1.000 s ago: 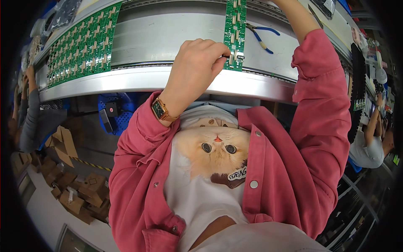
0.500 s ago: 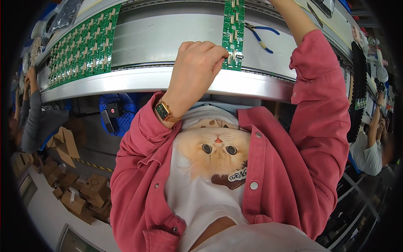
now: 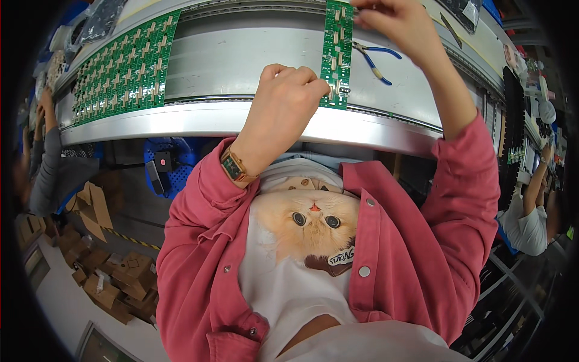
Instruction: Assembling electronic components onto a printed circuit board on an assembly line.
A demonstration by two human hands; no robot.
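A narrow green circuit board (image 3: 336,57) with pale connectors lies across the metal rails of the line. At its near left edge my left hand (image 3: 286,99) is closed, its fingertips against the board; what they pinch, if anything, is hidden. My right hand (image 3: 401,27) is beside the board's far right edge, with fingers bent together in a pinch. Anything between those fingers is too small to make out. Just right of the board lie blue-handled pliers (image 3: 377,60) with their handles spread.
On the left of the rails sits a wide panel of green circuit boards (image 3: 126,69). The silver front rail (image 3: 199,120) runs before me. Tweezers (image 3: 451,30) lie at the far right. Cardboard boxes (image 3: 123,277) are stacked at lower left, and other people work on both sides.
My right hand has come down from beyond the upper edge to the board's far end. My left hand stays at the near left edge, slightly shifted.
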